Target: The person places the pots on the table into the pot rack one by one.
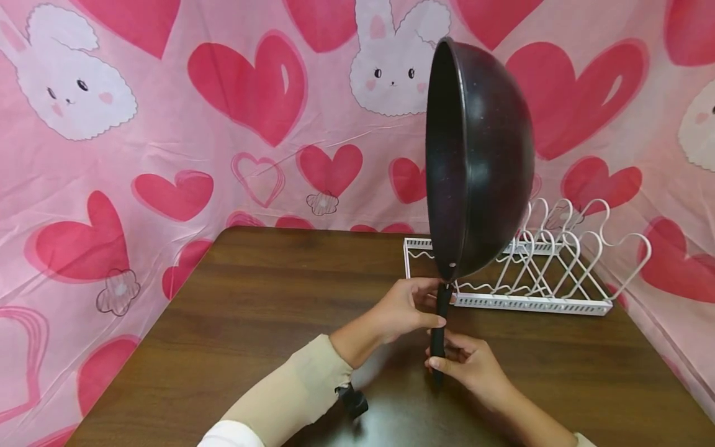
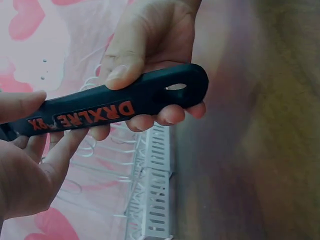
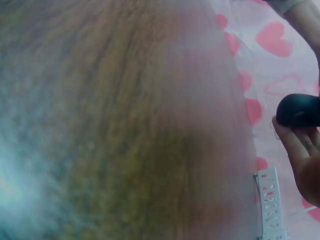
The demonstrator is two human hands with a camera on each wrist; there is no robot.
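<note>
A dark wok (image 1: 494,155) stands upright in the air, bowl at the top and handle down, with its hollow side turned left. My left hand (image 1: 402,310) grips the upper part of the black handle (image 1: 442,304), just under the bowl. Lower down, my right hand (image 1: 472,366) holds the same handle near its end, thumb on one side and fingers on the other. In the left wrist view, red lettering and a hanging hole show on the handle (image 2: 95,105), with both hands around it. The handle's end (image 3: 300,110) appears at the right wrist view's edge.
Behind the wok, a white wire rack (image 1: 530,304) with looped dividers lies on the brown wooden table (image 1: 290,298), toward the back right. Pink cloth (image 1: 240,124) with hearts and rabbits hangs around the table. A black strap piece (image 1: 353,400) dangles under the left sleeve.
</note>
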